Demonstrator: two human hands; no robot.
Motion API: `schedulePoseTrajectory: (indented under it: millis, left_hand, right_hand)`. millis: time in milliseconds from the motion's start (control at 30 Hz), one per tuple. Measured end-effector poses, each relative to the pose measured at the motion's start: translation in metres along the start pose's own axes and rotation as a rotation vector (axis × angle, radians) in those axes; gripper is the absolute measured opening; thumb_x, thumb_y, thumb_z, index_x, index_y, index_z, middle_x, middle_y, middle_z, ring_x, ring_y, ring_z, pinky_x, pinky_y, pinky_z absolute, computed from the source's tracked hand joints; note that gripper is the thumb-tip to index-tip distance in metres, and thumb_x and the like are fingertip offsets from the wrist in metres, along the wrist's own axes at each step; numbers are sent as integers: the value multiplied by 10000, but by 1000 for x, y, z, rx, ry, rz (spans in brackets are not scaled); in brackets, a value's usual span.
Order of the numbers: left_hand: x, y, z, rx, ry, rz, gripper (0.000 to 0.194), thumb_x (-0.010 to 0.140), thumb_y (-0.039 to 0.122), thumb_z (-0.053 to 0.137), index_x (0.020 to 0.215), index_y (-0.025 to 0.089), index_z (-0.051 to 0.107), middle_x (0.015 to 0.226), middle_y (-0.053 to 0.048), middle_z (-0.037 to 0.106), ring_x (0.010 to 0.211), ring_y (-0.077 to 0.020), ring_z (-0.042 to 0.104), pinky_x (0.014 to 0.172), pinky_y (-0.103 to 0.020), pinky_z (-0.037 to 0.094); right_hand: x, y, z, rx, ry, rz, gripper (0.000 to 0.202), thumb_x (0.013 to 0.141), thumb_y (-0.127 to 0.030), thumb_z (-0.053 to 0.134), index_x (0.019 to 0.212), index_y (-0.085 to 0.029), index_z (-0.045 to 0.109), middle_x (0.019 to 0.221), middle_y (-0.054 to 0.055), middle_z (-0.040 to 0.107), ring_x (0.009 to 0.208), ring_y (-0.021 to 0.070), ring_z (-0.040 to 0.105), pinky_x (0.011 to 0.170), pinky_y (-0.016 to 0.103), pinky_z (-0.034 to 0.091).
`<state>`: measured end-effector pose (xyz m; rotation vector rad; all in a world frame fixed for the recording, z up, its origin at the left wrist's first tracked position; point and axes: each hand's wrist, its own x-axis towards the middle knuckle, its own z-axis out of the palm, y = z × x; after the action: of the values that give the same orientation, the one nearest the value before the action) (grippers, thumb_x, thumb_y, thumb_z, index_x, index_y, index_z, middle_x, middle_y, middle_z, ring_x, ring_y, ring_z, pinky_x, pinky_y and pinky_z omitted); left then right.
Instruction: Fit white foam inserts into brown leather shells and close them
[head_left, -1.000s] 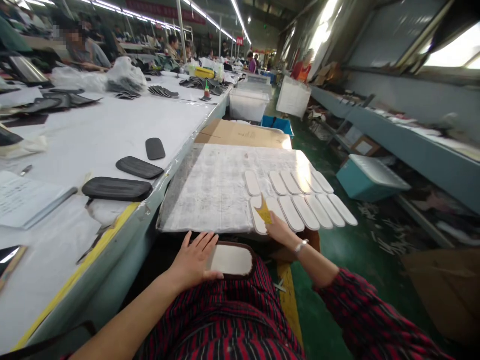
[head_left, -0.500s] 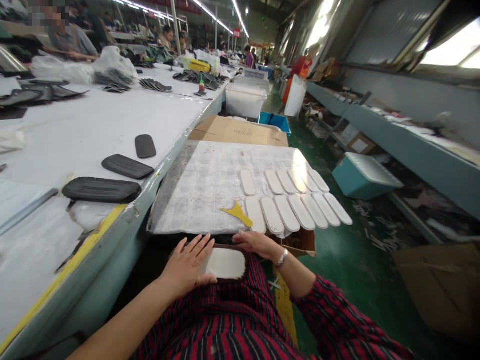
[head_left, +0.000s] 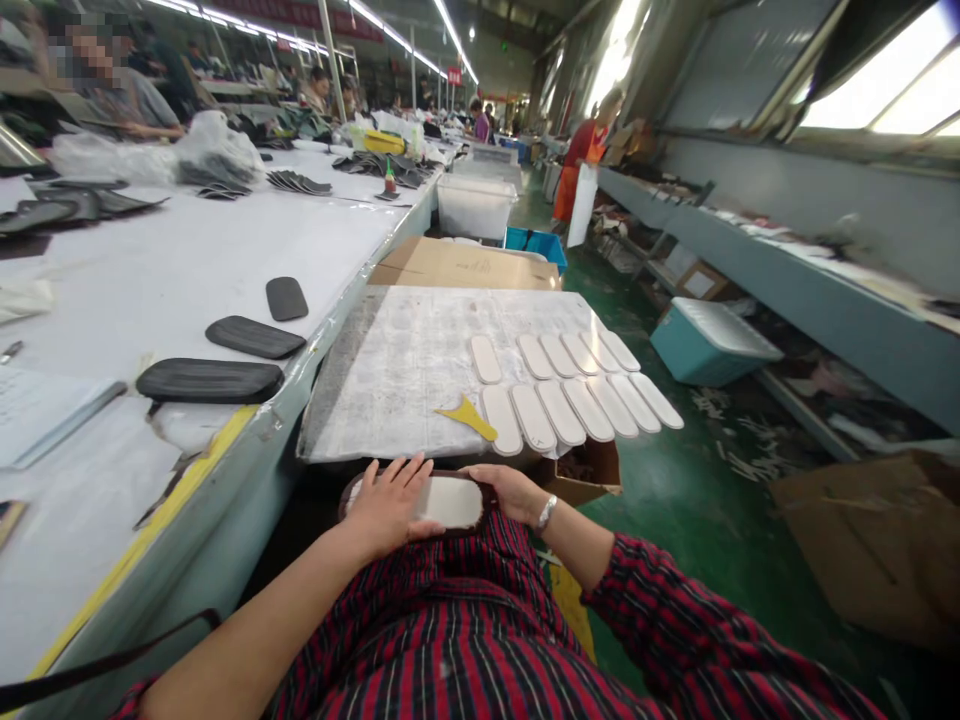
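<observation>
Over my lap lies an oblong panel, white in the middle with a dark brown rim. Flat across its left part rests my left hand, fingers spread and thumb along the near edge. My right hand pinches the rim at the far right corner; its fingertips are partly hidden. Just beyond is a board with a white, stained cover. It bears two rows of rounded white oblong pieces and a yellow forked piece.
The long white worktable on my left carries dark oblong pieces. Below the board's right side is an open cardboard box. A teal bin stands on the green floor. A person in red is farther down the aisle.
My right hand has closed on the panel's right rim, where before its fingers lay extended over the far edge. The panel is slightly higher in view. My left hand stays flat on it.
</observation>
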<state>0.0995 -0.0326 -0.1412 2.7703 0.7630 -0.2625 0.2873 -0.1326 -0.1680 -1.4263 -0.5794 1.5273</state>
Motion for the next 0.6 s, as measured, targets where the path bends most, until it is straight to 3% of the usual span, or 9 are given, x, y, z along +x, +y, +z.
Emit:
schedulePoseTrajectory:
  millis: [200, 300, 500, 600]
  left_hand:
    - [13, 32, 5, -49, 44, 32, 971, 616, 749, 421, 1378, 194, 188, 1449, -67, 153, 1313, -307, 131, 1041, -560, 2]
    - [17, 31, 3, -82, -3, 30, 934, 630, 725, 428, 1371, 200, 211, 1444, -70, 177, 1311, -309, 148, 1039, -570, 21]
    - [22, 36, 0, -111, -19, 5, 874, 623, 669, 480, 1348, 227, 270, 1434, -80, 215, 1298, -347, 163, 1006, -620, 11]
    - [20, 40, -7, -147, -49, -5, 881, 613, 680, 484, 1341, 224, 286, 1428, -93, 230, 1291, -359, 177, 1002, -629, 15]
  right_hand:
    - [-18, 26, 10, 296, -29, -225, 457, 801, -477, 460, 1126, -168, 550, 1178, 72, 547, 1078, 192, 491, 934, 319, 371]
    - [-24, 42, 10, 223, 18, -305, 478, 823, -455, 428, 1222, -194, 464, 1299, 53, 444, 1186, 191, 404, 996, 336, 318]
    - [-28, 49, 19, -183, 303, -428, 468, 849, -416, 361, 1251, -182, 414, 1325, 65, 402, 1222, 166, 353, 1051, 323, 233]
    - [-32, 36, 22, -76, 240, -321, 445, 816, -357, 386, 1218, -171, 433, 1272, 82, 459, 1153, 201, 434, 998, 351, 314]
